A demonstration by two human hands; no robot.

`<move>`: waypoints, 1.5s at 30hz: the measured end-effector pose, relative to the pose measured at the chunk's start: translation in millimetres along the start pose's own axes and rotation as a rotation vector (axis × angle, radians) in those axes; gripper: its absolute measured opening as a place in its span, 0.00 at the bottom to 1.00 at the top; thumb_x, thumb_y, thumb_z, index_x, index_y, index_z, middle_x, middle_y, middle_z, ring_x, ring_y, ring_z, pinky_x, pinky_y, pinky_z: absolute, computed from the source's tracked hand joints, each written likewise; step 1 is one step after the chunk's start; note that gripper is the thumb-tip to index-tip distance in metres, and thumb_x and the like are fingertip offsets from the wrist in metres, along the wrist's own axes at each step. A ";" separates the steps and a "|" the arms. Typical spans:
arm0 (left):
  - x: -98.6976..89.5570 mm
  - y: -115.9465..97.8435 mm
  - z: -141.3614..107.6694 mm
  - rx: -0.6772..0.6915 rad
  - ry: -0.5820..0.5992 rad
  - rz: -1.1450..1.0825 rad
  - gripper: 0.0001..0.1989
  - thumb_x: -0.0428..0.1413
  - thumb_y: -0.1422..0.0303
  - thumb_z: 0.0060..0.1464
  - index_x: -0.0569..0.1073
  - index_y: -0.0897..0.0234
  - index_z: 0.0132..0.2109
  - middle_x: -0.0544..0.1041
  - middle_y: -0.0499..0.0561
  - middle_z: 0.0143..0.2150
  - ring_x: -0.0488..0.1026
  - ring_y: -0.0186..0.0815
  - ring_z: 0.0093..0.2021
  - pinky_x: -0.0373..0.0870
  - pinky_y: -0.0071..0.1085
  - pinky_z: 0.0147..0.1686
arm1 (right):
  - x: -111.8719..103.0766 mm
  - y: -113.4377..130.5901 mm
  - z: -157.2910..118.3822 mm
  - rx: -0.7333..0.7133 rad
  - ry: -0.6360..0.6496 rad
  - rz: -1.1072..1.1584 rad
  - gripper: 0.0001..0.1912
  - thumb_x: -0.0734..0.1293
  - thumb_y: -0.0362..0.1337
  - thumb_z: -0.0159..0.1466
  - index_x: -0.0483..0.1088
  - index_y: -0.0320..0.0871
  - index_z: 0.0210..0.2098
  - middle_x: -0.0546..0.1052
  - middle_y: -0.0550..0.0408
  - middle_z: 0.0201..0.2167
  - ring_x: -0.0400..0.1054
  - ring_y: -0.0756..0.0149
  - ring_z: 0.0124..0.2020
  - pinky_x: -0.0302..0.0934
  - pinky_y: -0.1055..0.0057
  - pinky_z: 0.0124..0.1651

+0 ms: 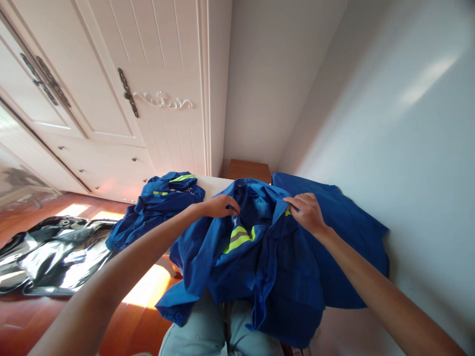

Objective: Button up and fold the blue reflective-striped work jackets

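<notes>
A blue work jacket point(230, 267) with yellow-green and grey reflective strips is spread in front of me, partly over my grey trouser legs. At the left side of its collar, my left hand point(221, 206) pinches the cloth. My right hand point(307, 211) grips the opposite collar edge between thumb and fingers. The neck opening lies between both hands, with the inside of the jacket showing. One sleeve hangs at the lower left. To the left lies another blue garment point(159, 202) with reflective strips, bunched up. On the right a flat blue cloth point(345, 237) extends from beneath the jacket.
A white cabinet point(170, 128) with dark metal handles stands at the left and front. An open suitcase point(55, 252) rests on the reddish wooden floor point(137, 316). Behind the jacket is a small brown wooden surface point(248, 170). A pale wall point(408, 123) bounds the right.
</notes>
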State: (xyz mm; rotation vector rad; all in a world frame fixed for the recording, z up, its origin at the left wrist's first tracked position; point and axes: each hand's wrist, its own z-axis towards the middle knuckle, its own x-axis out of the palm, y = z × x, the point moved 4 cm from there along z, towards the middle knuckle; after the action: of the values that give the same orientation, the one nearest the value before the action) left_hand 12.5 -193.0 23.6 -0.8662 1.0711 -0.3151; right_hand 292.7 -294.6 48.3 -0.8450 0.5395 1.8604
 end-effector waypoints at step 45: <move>-11.4 -45.8 28.6 -0.021 0.267 0.439 0.11 0.65 0.61 0.50 0.82 0.58 0.40 0.82 0.46 0.39 0.76 0.36 0.41 0.63 0.25 0.38 | 48.7 19.6 -14.6 0.724 -0.010 0.898 0.40 0.73 0.41 0.54 0.59 0.44 0.63 0.79 0.47 0.43 0.75 0.58 0.38 0.71 0.56 0.45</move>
State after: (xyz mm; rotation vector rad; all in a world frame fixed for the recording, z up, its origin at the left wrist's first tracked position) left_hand 39.7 -202.2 70.7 -0.5944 1.4805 -0.0497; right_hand 266.1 -283.6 2.0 -0.0711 1.6547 2.1633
